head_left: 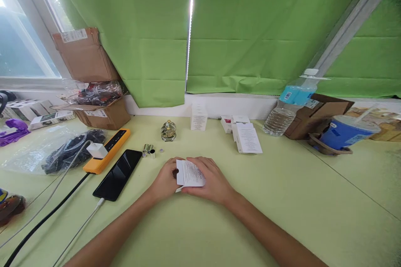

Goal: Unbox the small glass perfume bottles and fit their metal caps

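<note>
A black phone (118,175) lies on the bench (282,200); next, the left hand (165,180) grips the left end of a small white printed carton (189,174) over the bench, the right hand (215,177) clasping its right side; farther right is a water bottle (291,100).

Bright daylight from the window (23,46), edges stretched

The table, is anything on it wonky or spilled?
The clear plastic bottle with a blue label and the blue cup with a straw both lean right, as if tipping, which looks odd. The wide lens may cause that slant. I see no spill on the pale green table.
</note>
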`<state>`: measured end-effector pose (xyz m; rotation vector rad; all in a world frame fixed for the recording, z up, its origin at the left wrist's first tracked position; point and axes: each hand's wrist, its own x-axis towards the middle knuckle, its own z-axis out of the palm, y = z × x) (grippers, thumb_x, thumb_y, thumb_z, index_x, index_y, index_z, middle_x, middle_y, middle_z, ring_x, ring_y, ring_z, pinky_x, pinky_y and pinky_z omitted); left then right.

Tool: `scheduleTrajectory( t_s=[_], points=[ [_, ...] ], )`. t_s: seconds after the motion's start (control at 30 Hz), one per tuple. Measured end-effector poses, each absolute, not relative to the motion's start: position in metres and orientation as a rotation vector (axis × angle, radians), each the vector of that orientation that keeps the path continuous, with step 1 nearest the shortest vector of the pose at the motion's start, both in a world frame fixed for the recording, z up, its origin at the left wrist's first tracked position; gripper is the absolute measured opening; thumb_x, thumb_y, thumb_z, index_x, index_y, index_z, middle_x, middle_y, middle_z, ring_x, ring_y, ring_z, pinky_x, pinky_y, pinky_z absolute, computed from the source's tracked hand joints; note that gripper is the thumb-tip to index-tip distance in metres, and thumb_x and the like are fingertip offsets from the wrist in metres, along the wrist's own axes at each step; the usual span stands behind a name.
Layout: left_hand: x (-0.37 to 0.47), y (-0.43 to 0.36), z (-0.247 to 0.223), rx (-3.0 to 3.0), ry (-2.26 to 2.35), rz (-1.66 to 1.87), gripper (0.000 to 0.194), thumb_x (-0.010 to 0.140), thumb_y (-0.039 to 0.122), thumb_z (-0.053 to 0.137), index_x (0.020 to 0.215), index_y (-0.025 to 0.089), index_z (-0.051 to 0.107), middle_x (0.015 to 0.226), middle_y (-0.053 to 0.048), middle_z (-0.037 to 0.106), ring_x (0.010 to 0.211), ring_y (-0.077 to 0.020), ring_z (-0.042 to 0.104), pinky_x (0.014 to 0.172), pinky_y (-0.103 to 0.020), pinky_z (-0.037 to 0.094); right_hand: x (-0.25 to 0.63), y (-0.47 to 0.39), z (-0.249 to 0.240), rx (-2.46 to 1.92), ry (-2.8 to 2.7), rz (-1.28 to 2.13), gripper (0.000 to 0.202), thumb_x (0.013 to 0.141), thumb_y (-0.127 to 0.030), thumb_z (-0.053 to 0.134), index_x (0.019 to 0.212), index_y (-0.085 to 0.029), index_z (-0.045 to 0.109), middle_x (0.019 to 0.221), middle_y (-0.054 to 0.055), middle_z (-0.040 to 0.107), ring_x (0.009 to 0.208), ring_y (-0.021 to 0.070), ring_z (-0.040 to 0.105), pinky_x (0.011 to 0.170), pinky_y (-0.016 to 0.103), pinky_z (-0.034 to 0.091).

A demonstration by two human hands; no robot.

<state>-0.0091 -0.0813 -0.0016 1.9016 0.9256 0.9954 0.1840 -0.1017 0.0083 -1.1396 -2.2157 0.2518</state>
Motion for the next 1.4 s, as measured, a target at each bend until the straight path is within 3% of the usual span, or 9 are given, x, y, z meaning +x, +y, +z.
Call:
scheduleTrajectory(
  t_s=[0.6,0.8,0.93,1.03,1.17,1.4],
  points=[
    [-0.011,-0.078,0.000,1.965,0.937,1.012,0.013,0.063,0.008,0.070,0.073,0.015,0.070,0.106,-0.008,0.058,0.096,-0.0201,0.057,0.078,-0.026,0.047,0.197,-0.092,0.008,-1.136,-2.237,0.267,0.079,0.065,-0.062,0.074,0.132,-0.028,0.049,0.120,0.008,0.060,0.108,0.0280,0.055,0.094,0.044,0.044],
    [-0.013,-0.078,0.002,1.956,0.918,0.996,0.013,0.059,0.009,0.074,0.070,0.014,0.069,0.110,-0.008,0.057,0.098,-0.0211,0.058,0.077,-0.025,0.047,0.199,-0.097,0.020,-1.083,-2.421,0.141,0.081,0.076,-0.056,0.068,0.145,-0.031,0.034,0.126,0.009,0.054,0.114,0.0286,0.050,0.100,0.045,0.039],
    [-0.010,-0.082,0.004,1.890,0.883,1.029,0.025,0.063,0.008,0.070,0.088,0.016,0.071,0.111,-0.007,0.059,0.097,-0.0206,0.059,0.080,-0.027,0.048,0.188,-0.107,0.033,-0.920,-2.574,0.018,0.071,0.085,-0.040,0.060,0.148,-0.033,0.028,0.143,0.008,0.041,0.123,0.0285,0.042,0.103,0.047,0.033],
    [-0.007,-0.086,0.005,1.858,0.867,1.043,0.035,0.064,0.008,0.070,0.098,0.018,0.070,0.111,-0.006,0.061,0.096,-0.0204,0.059,0.082,-0.028,0.048,0.181,-0.111,0.037,-0.884,-2.613,-0.011,0.062,0.088,-0.042,0.054,0.145,-0.032,0.033,0.145,0.010,0.037,0.122,0.0289,0.043,0.100,0.047,0.035],
    [-0.006,-0.086,0.005,1.893,0.841,1.038,0.020,0.065,0.006,0.068,0.080,0.017,0.073,0.112,-0.006,0.060,0.098,-0.0206,0.058,0.085,-0.029,0.047,0.182,-0.110,0.035,-0.903,-2.609,-0.006,0.054,0.089,-0.044,0.054,0.140,-0.032,0.041,0.141,0.010,0.041,0.116,0.0269,0.047,0.097,0.045,0.037],
    [-0.005,-0.084,0.003,1.915,0.894,1.004,0.020,0.067,0.005,0.063,0.076,0.019,0.073,0.108,-0.006,0.059,0.102,-0.0203,0.056,0.089,-0.030,0.045,0.189,-0.107,0.029,-0.925,-2.518,0.056,0.049,0.085,-0.046,0.060,0.130,-0.029,0.050,0.135,0.010,0.045,0.114,0.0264,0.048,0.097,0.042,0.041]
  ],
)
